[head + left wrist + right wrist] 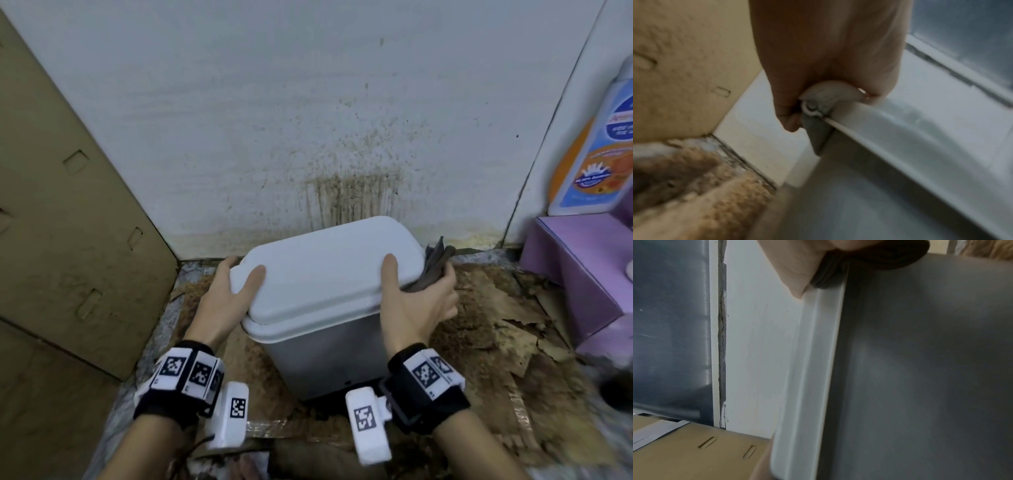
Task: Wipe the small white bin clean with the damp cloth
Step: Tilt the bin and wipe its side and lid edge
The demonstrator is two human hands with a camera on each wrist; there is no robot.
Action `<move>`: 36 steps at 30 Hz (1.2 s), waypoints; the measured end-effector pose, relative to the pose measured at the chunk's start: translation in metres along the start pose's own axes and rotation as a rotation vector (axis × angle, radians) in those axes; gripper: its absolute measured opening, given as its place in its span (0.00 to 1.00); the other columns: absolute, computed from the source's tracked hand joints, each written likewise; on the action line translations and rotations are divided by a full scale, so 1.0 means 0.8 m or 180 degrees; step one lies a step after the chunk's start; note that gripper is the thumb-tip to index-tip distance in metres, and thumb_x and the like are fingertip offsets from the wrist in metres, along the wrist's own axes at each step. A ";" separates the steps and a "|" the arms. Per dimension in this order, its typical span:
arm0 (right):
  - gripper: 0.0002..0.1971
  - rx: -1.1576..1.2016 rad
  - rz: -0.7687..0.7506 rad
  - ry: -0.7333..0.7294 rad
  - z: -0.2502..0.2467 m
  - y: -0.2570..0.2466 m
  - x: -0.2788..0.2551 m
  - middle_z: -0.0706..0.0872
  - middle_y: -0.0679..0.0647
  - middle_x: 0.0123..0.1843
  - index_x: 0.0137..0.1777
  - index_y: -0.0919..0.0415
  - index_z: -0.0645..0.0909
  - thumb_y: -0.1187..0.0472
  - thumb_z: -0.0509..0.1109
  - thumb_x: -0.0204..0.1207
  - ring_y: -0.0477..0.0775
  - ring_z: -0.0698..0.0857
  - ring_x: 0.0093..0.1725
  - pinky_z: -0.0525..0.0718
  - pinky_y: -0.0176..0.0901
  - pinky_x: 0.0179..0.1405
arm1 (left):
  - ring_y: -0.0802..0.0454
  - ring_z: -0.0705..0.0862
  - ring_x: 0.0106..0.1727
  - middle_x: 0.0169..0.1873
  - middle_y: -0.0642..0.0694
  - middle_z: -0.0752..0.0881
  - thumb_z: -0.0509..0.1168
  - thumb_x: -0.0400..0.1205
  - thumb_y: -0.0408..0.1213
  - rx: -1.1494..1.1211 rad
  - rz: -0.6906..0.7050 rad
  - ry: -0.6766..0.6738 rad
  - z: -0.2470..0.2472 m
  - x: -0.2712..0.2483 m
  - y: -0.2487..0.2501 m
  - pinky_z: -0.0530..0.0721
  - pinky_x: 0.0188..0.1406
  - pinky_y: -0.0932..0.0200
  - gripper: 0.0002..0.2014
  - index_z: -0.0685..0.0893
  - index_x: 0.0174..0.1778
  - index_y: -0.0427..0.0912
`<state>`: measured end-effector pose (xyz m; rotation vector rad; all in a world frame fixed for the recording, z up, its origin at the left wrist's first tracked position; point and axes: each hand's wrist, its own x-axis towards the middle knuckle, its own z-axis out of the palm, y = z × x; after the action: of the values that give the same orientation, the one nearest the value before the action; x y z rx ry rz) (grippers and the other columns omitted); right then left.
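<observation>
The small white bin (329, 274) stands on the floor against the wall with its lid closed. My left hand (233, 291) grips the lid's left end, thumb on top and fingers curled round the far side. In the left wrist view the left hand (818, 73) wraps the lid's corner by the hinge (824, 97). My right hand (421, 298) grips the lid's right end, thumb on top. Its fingers hold a dark, bunched cloth (435, 270) against the bin's right side. The right wrist view shows that cloth (859, 261) squeezed between palm and the bin's grey wall (920, 369).
A big cardboard sheet (68, 205) leans at the left. The wall (342, 192) behind the bin carries brown drip stains. A purple box (582, 274) with a bottle (596, 147) on it stands at the right. Torn cardboard and brown grit (496, 308) cover the floor.
</observation>
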<state>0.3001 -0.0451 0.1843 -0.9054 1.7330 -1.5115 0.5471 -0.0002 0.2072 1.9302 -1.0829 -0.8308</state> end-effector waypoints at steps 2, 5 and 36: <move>0.44 -0.0015 0.0000 0.0083 0.001 0.007 -0.012 0.65 0.54 0.77 0.82 0.53 0.61 0.42 0.78 0.71 0.56 0.58 0.75 0.70 0.59 0.71 | 0.46 0.78 0.73 0.79 0.53 0.73 0.62 0.75 0.76 0.0012 0.0074 -0.0031 -0.001 0.005 -0.003 0.80 0.70 0.36 0.45 0.61 0.85 0.60; 0.44 -0.0020 -0.0006 0.0114 0.000 0.012 -0.016 0.65 0.55 0.77 0.82 0.53 0.60 0.42 0.78 0.71 0.55 0.58 0.75 0.70 0.58 0.70 | 0.47 0.77 0.74 0.80 0.54 0.72 0.62 0.77 0.75 0.0016 0.0151 -0.0021 0.000 0.008 -0.008 0.78 0.72 0.36 0.43 0.60 0.86 0.62; 0.31 -0.0123 -0.0420 -0.0785 -0.046 0.023 0.050 0.82 0.47 0.66 0.73 0.44 0.76 0.35 0.72 0.71 0.53 0.79 0.69 0.79 0.57 0.69 | 0.44 0.82 0.65 0.68 0.51 0.83 0.64 0.73 0.77 0.0447 0.0089 0.0357 0.018 0.002 0.011 0.82 0.63 0.42 0.36 0.73 0.76 0.66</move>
<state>0.2465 -0.0569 0.1691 -1.1932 1.5542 -1.3859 0.5324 -0.0090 0.2072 2.0469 -1.1232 -0.6379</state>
